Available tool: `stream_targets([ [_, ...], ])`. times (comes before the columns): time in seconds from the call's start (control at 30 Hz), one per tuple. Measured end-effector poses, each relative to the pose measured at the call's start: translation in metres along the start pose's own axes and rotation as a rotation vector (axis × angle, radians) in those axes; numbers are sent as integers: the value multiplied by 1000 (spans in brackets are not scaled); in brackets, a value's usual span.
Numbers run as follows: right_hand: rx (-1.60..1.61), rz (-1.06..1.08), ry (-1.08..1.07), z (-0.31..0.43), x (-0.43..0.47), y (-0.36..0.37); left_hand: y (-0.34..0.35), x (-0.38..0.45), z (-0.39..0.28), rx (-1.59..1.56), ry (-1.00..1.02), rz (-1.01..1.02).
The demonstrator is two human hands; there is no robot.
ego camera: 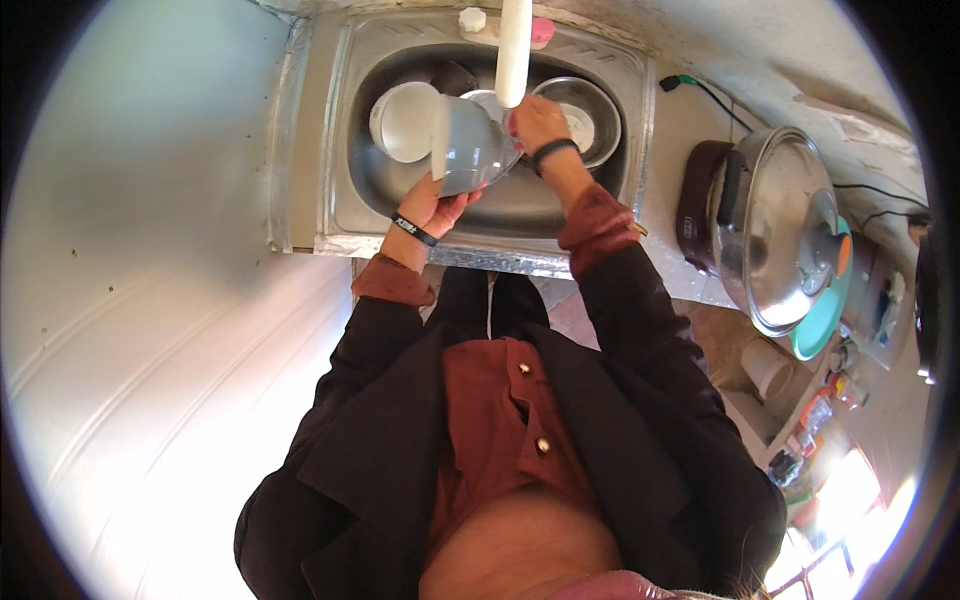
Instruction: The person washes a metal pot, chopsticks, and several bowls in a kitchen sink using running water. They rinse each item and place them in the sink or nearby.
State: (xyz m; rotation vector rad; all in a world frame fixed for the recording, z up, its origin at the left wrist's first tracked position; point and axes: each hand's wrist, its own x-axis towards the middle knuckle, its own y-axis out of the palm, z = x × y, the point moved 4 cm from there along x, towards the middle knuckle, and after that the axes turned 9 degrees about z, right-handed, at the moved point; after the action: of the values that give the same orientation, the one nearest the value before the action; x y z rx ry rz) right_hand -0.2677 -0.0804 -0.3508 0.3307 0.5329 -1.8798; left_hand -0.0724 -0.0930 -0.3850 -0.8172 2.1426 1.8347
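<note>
My left hand grips a grey bowl from below, over the stainless-steel sink. The bowl is tipped on its side, with its rim towards the left. My right hand is at the bowl's right end, beside the white tap spout. Its fingertips are partly hidden, so whether it grips the bowl is unclear. In the basin behind the grey bowl lies a white bowl, open side showing. A steel bowl with a pale round thing in it sits at the right, partly behind my right hand.
Right of the sink, a dark electric cooker stands beside a large steel lid and a turquoise lid or basin. A black cable runs along the wall. A pale panel rises at the left.
</note>
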Motion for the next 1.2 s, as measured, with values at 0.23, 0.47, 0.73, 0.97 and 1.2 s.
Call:
stream_targets([
  [0.23,792,-9,279,-37,-70,-10,29,41,49,-342,-192,343],
  [0.47,845,17,303,-38,-97,-10,38,64,55,-580,-127,556],
  [0.73,770,17,337,-50,-99,0,47,61,36,-841,-98,600],
  [0.97,763,11,341,-69,-99,-2,31,34,64,-704,-121,555],
  [1.2,807,-71,310,-71,-98,-5,27,55,55,-328,-56,443],
])
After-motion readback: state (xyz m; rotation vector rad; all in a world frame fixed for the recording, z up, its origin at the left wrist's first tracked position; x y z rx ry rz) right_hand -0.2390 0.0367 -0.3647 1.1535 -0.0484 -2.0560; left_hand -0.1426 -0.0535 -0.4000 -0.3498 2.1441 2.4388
